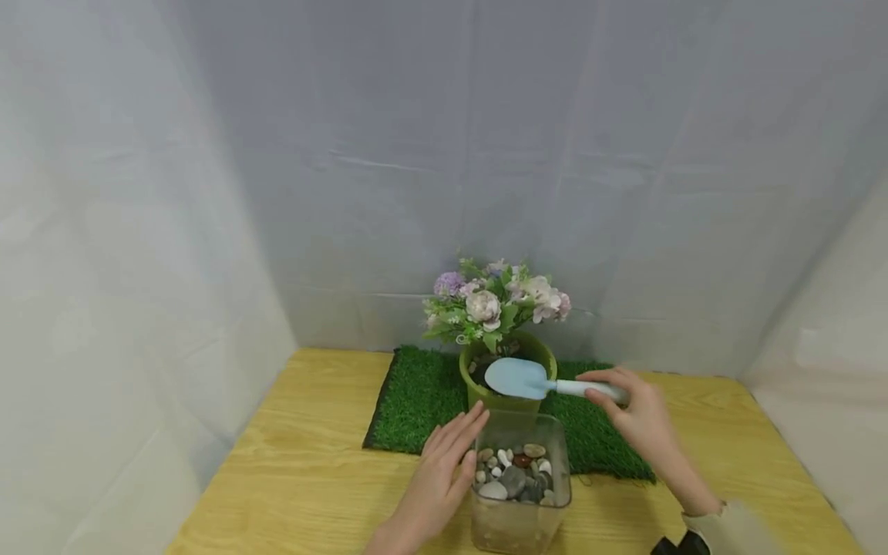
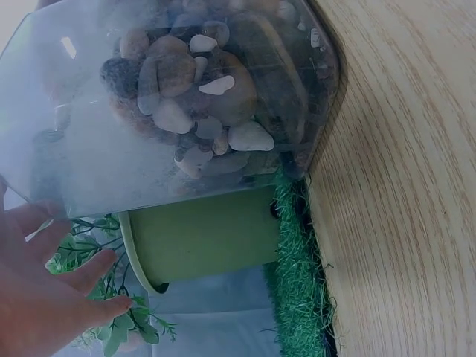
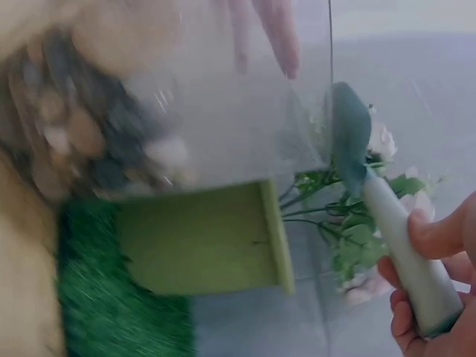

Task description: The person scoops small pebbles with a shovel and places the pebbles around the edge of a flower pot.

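Observation:
My right hand grips the white handle of a small garden trowel, whose light blue blade is over the front of the green flower pot. In the right wrist view the thumb and fingers wrap round the trowel handle. My left hand has its fingers extended along the left side of a clear plastic container; whether they touch it I cannot tell. Inside the container lie pebbles of white, grey and brown. Pink, white and purple flowers rise from the pot, which holds dark soil.
Beneath the pot lies a mat of artificial grass on the wooden table. The container stands at the mat's front edge. Pale cloth sheets hang behind the table and at both sides.

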`<state>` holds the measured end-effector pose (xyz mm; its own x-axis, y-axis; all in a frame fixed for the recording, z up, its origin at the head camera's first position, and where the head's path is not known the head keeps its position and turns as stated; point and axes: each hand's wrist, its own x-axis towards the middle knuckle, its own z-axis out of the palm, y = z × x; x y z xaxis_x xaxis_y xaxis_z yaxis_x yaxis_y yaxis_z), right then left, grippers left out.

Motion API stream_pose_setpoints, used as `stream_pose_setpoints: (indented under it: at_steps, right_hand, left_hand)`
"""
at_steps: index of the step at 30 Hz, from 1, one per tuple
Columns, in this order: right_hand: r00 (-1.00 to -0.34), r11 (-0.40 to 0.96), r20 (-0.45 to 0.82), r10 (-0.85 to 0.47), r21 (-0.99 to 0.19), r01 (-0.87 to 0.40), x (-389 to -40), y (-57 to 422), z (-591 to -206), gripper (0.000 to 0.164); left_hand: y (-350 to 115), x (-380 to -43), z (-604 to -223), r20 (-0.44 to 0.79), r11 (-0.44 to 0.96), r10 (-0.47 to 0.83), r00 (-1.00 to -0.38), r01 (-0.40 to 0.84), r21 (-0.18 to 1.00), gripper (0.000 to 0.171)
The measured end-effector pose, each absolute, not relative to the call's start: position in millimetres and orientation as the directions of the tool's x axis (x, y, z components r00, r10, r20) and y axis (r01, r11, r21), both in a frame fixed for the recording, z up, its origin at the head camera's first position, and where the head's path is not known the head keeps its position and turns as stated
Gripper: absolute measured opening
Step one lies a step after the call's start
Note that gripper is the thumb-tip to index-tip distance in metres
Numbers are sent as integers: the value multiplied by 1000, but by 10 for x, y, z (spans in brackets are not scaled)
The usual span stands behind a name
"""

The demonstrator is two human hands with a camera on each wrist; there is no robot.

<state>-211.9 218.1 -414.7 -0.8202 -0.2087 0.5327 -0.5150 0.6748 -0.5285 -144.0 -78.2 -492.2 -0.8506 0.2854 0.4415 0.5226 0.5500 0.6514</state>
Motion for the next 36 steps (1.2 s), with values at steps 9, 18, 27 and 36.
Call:
stream_pose_setpoints:
  at_steps: [9, 18, 27, 36]
  right_hand:
    - [-849, 553, 523, -77, -686, -473, -1897, 2258, -4455, 23]
    - [-935, 455, 347, 71, -846, -279, -1708, 2407, -4671, 31]
    - [-939, 360, 151, 310, -932, -31, -1609, 2738, -4883, 46]
    - [-842, 408, 99, 530, -900, 151, -1618, 3127, -5120, 47]
  left_hand:
    - [-783, -1442, -4922, 459, 553, 283, -842, 534, 640, 49]
    - [-790, -1431, -4904, 457, 546, 289, -841, 537, 643, 49]
    - [-789, -1445, -4902, 453, 550, 281, -846, 528, 647, 50]
    - [-785, -1438, -4906, 456, 555, 278, -845, 529, 641, 49]
